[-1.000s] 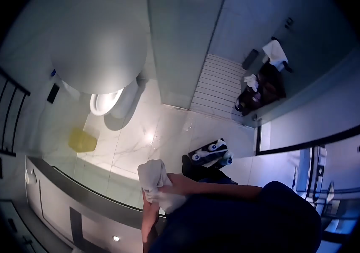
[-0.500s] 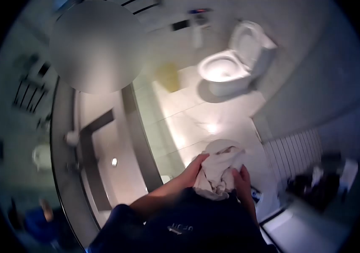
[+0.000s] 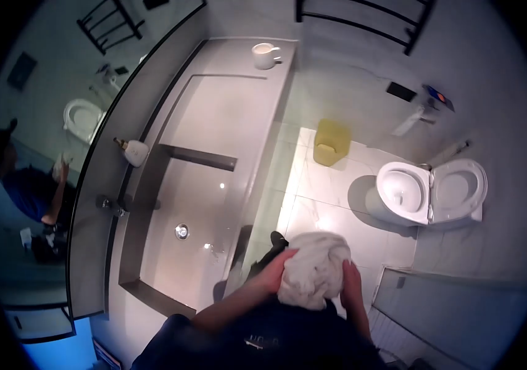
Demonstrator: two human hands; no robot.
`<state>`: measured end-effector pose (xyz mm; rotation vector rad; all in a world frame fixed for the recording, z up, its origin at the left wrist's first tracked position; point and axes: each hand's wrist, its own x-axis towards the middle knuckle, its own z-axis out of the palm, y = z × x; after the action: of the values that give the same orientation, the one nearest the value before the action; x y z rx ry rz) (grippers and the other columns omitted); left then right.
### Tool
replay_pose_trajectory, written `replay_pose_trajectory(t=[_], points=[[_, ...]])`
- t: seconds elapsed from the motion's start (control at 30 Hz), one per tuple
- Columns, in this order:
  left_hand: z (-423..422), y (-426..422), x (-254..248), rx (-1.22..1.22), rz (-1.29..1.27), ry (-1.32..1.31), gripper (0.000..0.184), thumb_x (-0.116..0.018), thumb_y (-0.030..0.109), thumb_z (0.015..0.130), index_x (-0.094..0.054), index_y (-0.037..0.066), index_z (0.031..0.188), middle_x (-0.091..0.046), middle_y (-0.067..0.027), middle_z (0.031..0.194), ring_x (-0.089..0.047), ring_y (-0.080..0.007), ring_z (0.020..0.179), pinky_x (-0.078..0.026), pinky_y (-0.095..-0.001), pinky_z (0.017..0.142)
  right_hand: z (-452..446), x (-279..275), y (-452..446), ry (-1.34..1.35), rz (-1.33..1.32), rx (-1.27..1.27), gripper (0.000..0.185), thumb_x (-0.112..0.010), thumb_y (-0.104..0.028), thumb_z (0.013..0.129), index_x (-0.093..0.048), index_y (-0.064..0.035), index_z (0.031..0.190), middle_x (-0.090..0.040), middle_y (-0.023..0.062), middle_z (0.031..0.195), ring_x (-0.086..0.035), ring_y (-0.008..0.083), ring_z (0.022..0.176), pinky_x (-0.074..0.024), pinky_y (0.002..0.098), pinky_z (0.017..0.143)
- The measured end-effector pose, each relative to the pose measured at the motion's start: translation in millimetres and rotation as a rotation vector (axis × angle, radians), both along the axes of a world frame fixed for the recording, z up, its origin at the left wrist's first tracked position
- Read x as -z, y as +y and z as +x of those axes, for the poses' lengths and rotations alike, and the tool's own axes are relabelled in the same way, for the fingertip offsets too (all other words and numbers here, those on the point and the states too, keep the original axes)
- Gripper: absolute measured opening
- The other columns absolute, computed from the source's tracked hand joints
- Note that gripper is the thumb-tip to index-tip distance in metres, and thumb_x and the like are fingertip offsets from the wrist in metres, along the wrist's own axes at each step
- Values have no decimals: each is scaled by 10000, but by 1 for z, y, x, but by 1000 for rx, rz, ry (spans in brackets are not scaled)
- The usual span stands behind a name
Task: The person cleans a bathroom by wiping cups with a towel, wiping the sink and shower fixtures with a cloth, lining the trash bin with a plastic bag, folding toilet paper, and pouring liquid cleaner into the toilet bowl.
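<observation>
A bunched white cloth (image 3: 315, 269) is held up in front of my chest, between both hands. My left hand (image 3: 279, 271) grips its left side, with the fingertips partly hidden in the folds. On the right side, my right hand (image 3: 351, 283) is closed against the cloth, its fingers partly covered. To the left lies the wide sink basin (image 3: 171, 185) with a round metal drain (image 3: 181, 232) and a few wet spots.
On the counter stand a white mug (image 3: 265, 56) and a soap dispenser (image 3: 132, 152), near a dark tap (image 3: 114, 206). A yellow bin (image 3: 331, 143) and an open toilet (image 3: 402, 192) are ahead on the right. A glass panel (image 3: 455, 305) stands lower right; a mirror (image 3: 35, 123) covers the left wall.
My view has swung left toward the counter, so the basin, mug and dispenser show clearly. The cloth stays in both hands and looks more rounded and bunched than before.
</observation>
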<state>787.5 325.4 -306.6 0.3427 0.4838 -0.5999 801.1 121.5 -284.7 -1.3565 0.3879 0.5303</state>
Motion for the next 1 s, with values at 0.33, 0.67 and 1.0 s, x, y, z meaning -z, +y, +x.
replay_pose_trajectory(t=[0.33, 0.67, 1.0], points=[[157, 180, -70, -606, -257, -374, 610, -436, 272, 792, -343, -50, 1302, -472, -209, 1257, -481, -343, 1143, -384, -451, 980, 268, -47, 176, -40, 66, -590, 346, -428, -241, 947, -488, -20, 1205, -590, 46, 967, -558, 100, 801, -461, 233, 653], [336, 273, -64, -1199, 156, -513, 594, -463, 371, 814, -441, -62, 1221, -560, -185, 1146, -564, -320, 1021, -447, -429, 911, 613, 31, 300, -814, -319, -550, 434, -599, -229, 859, -485, -25, 1224, -520, 60, 1059, -505, 115, 848, -436, 225, 660], [417, 281, -9, -960, 1660, 570, 177, -511, 103, 871, -595, 22, 1003, -610, -75, 939, -560, -162, 915, -430, -270, 815, 724, 43, 354, -758, -200, -1029, 300, -635, -175, 823, -572, 30, 1032, -477, 117, 1143, -506, 186, 956, -418, 289, 836]])
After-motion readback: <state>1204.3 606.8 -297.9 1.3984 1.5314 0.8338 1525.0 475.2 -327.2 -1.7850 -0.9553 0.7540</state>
